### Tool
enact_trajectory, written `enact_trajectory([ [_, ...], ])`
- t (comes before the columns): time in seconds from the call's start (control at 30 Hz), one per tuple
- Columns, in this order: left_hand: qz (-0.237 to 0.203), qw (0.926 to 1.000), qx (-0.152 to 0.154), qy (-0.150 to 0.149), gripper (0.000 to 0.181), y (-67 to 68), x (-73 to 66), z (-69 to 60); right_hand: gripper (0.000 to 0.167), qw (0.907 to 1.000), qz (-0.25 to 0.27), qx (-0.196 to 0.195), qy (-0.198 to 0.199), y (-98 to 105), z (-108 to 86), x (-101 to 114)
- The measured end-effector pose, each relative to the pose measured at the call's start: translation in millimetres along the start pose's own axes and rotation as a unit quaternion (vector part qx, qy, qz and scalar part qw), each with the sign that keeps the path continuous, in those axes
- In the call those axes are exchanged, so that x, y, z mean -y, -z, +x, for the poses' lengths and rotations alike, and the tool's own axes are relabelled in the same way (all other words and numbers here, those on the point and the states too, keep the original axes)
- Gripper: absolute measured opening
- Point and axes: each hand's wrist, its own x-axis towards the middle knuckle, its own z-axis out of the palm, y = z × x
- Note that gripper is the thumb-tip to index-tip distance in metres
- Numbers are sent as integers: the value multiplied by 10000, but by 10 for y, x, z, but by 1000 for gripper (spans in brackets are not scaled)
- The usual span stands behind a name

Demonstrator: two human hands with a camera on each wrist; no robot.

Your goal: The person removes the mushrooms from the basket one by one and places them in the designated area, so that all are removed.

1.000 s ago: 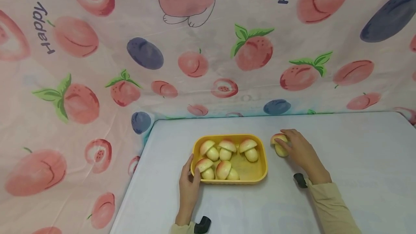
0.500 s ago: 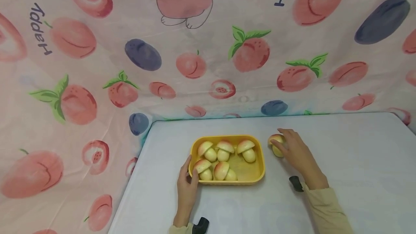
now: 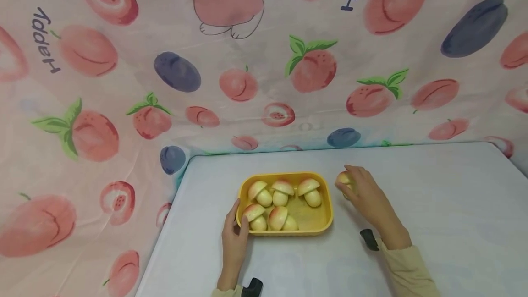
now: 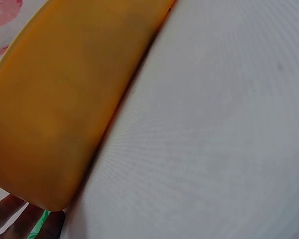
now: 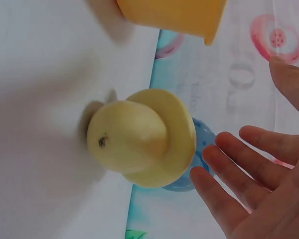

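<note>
A yellow tray (image 3: 288, 233) holds several toy mushrooms (image 3: 283, 220) with pale stems and reddish caps. My left hand (image 3: 234, 247) grips its near left corner, thumb at the rim; in the left wrist view, fingers (image 4: 22, 224) show past the tray's end (image 4: 65, 99). Just right of the tray, one more mushroom (image 3: 343, 178) is on the table, partly covered by my right hand (image 3: 373, 203). Seen from the right wrist, that mushroom (image 5: 127, 137) lies with its stem end towards the camera. The right fingers (image 5: 244, 169) are extended beyond its cap, with a gap showing between.
A white-covered table (image 3: 305, 265) lies under everything. Behind it and to the left hangs a pink cloth (image 3: 247, 49) printed with fruit. Black wrist cameras (image 3: 369, 239) are worn at both sleeves.
My right hand has shifted slightly left, covering more of the loose mushroom. The left hand keeps its place on the tray. The whole head view has drifted a little.
</note>
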Motion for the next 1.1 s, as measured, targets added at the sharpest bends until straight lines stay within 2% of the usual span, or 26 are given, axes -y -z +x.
enact_trajectory([
  [0.17,-42,10000,-30,6,47,-15,21,0,64,9999,-54,-93,119,-44,-21,22],
  [0.33,-36,10000,-11,-44,47,-37,26,0,58,9985,-87,-359,415,-55,-42,59],
  [0.5,-40,10000,30,36,47,-50,13,3,56,9969,-114,-487,614,-47,-59,119],
  [0.87,-18,10000,12,-28,47,-25,-41,24,55,9959,-141,-355,819,-120,-40,287],
  [1.1,59,9999,-27,77,47,-3,-39,-5,57,9954,-352,-166,875,-212,-39,358],
])
